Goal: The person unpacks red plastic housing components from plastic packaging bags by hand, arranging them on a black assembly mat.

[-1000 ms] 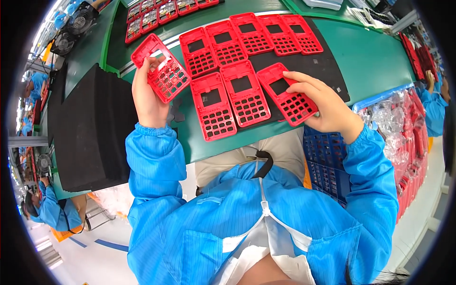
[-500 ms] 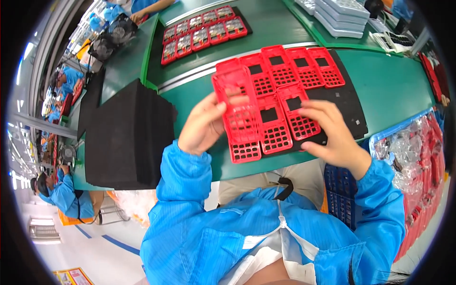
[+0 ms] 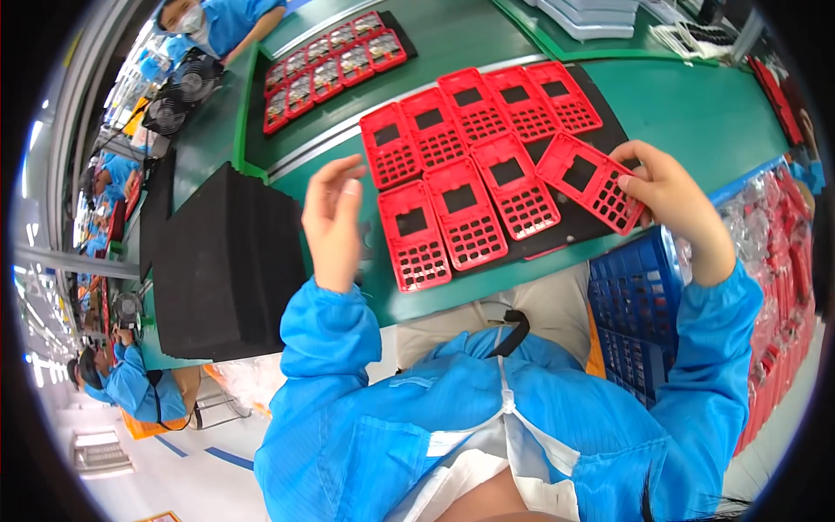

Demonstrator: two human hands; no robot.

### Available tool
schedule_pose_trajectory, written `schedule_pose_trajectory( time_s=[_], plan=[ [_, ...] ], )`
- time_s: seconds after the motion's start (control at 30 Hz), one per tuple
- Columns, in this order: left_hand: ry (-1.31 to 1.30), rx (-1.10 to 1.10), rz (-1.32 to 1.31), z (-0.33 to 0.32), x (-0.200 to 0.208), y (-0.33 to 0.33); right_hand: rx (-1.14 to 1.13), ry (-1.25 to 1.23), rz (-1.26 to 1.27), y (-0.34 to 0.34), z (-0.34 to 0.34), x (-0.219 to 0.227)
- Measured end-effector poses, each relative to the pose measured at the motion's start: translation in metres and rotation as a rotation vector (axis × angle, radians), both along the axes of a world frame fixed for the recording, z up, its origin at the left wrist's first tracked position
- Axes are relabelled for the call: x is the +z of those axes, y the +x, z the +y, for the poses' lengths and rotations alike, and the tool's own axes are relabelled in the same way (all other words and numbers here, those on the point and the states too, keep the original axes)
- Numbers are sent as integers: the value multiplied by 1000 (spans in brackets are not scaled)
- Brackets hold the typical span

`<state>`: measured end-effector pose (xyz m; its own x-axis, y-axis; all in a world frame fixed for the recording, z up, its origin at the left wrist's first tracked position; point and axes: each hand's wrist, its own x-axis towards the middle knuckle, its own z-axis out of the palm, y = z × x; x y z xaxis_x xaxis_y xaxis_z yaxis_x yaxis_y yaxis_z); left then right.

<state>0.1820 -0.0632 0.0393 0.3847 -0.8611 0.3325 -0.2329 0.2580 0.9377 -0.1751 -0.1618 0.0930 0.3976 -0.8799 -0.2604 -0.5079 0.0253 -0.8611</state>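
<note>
So the right hand (image 3: 665, 196) is pinching a red calculator-style front shell (image 3: 591, 181) by its outer end, fingers curled over the keypad-hole part, and the shell sits tilted, its window end pointing back toward the rest of the row. It looks like it's resting on or just above the black mat (image 3: 565, 228), can't really tell which.

The left hand (image 3: 335, 222) is up in the air, holding nothing, fingers loosely together and a bit curled, palm turned inward. Just to its right is the nearest laid-out red shell (image 3: 415, 235), close but not touching. Beyond that one there's a second row of red shells (image 3: 478, 117) lined up side by side farther from the person, all flat on the mat on the green table (image 3: 713, 113).

To the outside of the left hand, near the forearm, stands a stack of black foam sheets (image 3: 222, 261). Below the right wrist there's a blue plastic crate (image 3: 631, 313), and farther out on that side bagged red parts (image 3: 783, 287). Far across the table sits another tray of red pieces (image 3: 335, 56), with a co-worker in blue (image 3: 222, 22) behind it.
</note>
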Motion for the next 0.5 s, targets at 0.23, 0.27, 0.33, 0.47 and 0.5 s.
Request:
schedule_pose_trajectory(
  time_s=[0.23, 0.27, 0.33, 0.47, 0.5],
  plan=[
    [98, 58, 5, -11, -27, 11, 45, 1, 460, 15, 2, -14],
    [116, 29, -5, -11, -27, 9, 83, -242, 587, 18, 2, -21],
    [87, -59, -145, -13, -33, 13, 94, -447, 739, 30, 1, -19],
    [94, -115, -461, -5, -30, 10, 307, -509, 322, 19, 1, -16],
    [54, -141, -579, -5, -29, 10, 371, -590, 288, 16, 2, -19]
  ],
)
